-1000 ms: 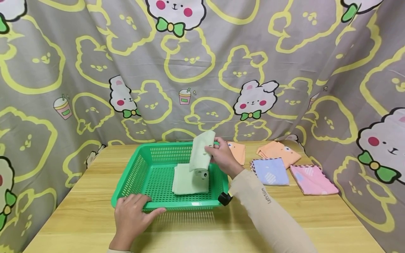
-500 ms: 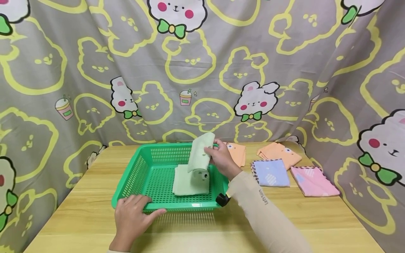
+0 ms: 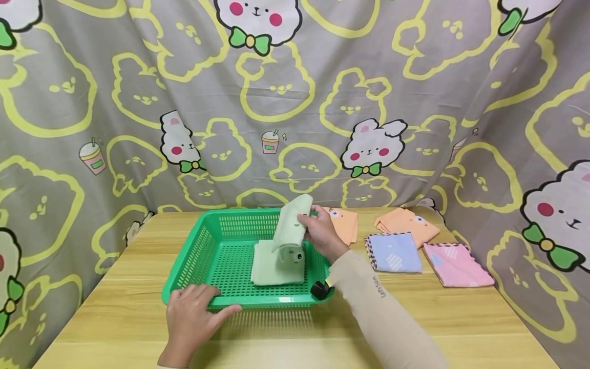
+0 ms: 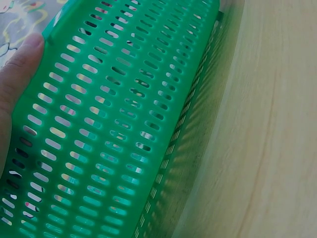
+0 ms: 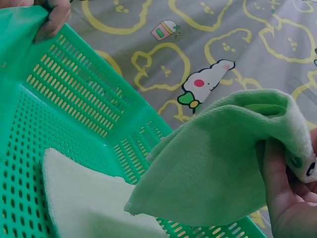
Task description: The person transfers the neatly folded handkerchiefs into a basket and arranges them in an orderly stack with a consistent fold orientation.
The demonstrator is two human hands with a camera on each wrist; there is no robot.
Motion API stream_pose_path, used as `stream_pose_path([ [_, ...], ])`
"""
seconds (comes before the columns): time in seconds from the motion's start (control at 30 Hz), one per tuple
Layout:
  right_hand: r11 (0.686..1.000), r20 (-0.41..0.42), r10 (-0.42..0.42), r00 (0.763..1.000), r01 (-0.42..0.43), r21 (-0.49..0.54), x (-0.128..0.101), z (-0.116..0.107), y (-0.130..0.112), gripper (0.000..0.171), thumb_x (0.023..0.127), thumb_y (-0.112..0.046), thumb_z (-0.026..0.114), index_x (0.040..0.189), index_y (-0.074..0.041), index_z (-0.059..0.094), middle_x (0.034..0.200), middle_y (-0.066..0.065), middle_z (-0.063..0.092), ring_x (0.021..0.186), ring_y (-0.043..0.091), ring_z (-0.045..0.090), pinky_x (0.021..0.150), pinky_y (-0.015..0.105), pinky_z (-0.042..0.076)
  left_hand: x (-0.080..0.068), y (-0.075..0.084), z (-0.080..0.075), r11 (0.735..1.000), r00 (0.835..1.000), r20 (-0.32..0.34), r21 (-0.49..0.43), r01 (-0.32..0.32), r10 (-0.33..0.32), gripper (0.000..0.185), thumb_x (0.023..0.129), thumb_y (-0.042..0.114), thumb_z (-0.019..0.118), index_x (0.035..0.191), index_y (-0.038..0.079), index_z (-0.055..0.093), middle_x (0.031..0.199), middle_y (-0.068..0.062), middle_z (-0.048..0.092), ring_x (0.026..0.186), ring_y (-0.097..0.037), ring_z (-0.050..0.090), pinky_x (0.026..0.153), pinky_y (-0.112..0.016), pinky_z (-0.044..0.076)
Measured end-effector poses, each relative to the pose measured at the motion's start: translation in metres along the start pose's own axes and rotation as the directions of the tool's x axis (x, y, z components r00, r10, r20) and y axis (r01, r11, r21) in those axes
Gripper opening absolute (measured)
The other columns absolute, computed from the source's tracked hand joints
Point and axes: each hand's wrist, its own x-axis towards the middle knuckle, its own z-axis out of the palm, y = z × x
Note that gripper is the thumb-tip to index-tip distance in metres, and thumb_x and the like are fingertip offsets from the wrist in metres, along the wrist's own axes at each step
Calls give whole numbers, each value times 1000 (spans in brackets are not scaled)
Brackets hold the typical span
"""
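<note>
Over the green basket (image 3: 216, 256) on the wooden counter (image 3: 115, 312), the right hand (image 3: 322, 233) pinches the upper end of a pale green cloth (image 3: 290, 225), fingers and thumb curled round its folded top. The cloth hangs with its long axis nearly upright, tilted slightly, its lower end touching a second folded green cloth (image 3: 272, 266) that lies flat on the basket floor. The left hand (image 3: 191, 318) rests on the basket's near rim, thumb hooked over the edge and fingers spread. Beside the basket, to the right, lie two orange cloths (image 3: 405, 220), a blue cloth (image 3: 394, 252) and a pink cloth (image 3: 454, 264), all flat.
</note>
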Motion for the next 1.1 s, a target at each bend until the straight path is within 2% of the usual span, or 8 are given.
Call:
stream_pose_path([
  [0.1,1000,-14,4,1000,-4,10,2,1,3,30,99,-5,51,126,1,40,116,24,59,88,22,67,68,32,55,-1,0,0,1000,1000,5,0,4,-4,65,69,81,58,70,16,64,72,0,67,67,-24,61,63,-40,34],
  [0.23,1000,-30,17,999,-17,19,5,0,8,27,99,-6,52,123,1,42,109,22,60,75,15,66,55,24,49,-2,-1,0,1000,1000,13,3,7,-7,65,69,81,57,71,16,64,72,0,67,68,-24,62,64,-40,34],
  [0.3,999,-25,22,999,-22,33,7,0,10,28,99,-6,52,124,0,43,110,21,60,76,16,66,55,24,50,-2,-1,0,1000,1000,13,6,6,-6,66,69,81,57,71,16,64,72,0,67,68,-24,62,63,-40,34],
  [0.43,997,-9,19,1000,-18,71,9,-1,13,30,99,-6,52,126,1,43,115,22,58,85,19,68,65,29,55,-1,-1,-1,1000,1000,8,8,0,0,64,67,79,61,71,15,64,72,-1,67,67,-25,62,63,-40,34],
  [0.57,998,30,5,1000,-7,66,9,-2,15,30,99,-6,51,126,2,41,117,23,58,87,20,67,68,31,55,0,-2,-2,1000,1000,3,4,-7,7,64,68,79,61,71,15,64,71,-1,67,67,-25,62,62,-40,34],
  [0.83,1000,127,-16,992,17,-9,7,-4,17,31,101,-6,47,129,0,35,125,27,55,98,26,65,79,39,54,0,-1,0,1000,1000,16,5,8,-8,72,75,85,46,71,15,64,72,-1,67,68,-25,62,63,-41,34],
  [1.1,1000,159,-6,987,8,-11,5,-6,18,34,101,-5,46,133,0,33,121,26,57,93,23,67,76,37,54,-1,0,-1,1000,1000,24,5,13,-13,67,71,82,55,72,15,65,74,-1,68,69,-25,63,64,-40,34],
])
